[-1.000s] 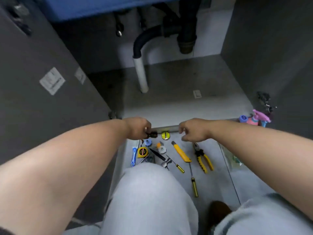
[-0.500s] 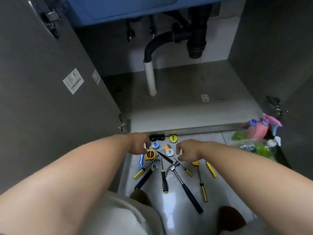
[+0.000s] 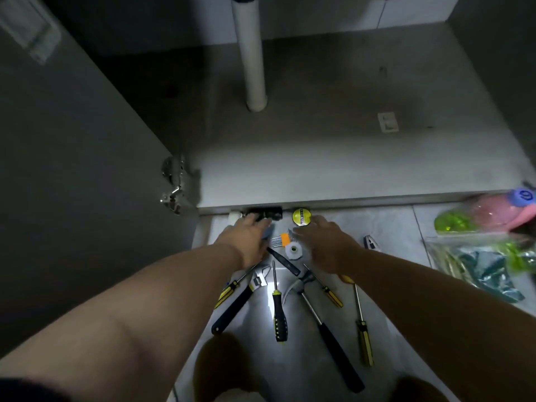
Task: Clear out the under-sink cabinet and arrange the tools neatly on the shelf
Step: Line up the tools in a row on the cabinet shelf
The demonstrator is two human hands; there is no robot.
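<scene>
Fingers [image 3: 314, 222] outstretched over tools [image 3: 279, 313], yellow-black handles, scattered

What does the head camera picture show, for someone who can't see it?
A person's left hand and right hand reach over a hammer, wrench and screwdrivers on the floor. Behind is the dim cabinet with a white pipe.

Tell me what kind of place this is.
Probably the floor in front of an open under-sink cabinet: a white drain pipe drops to the cabinet floor, a door hinge shows at left, and a hammer lies on tiles.
</scene>
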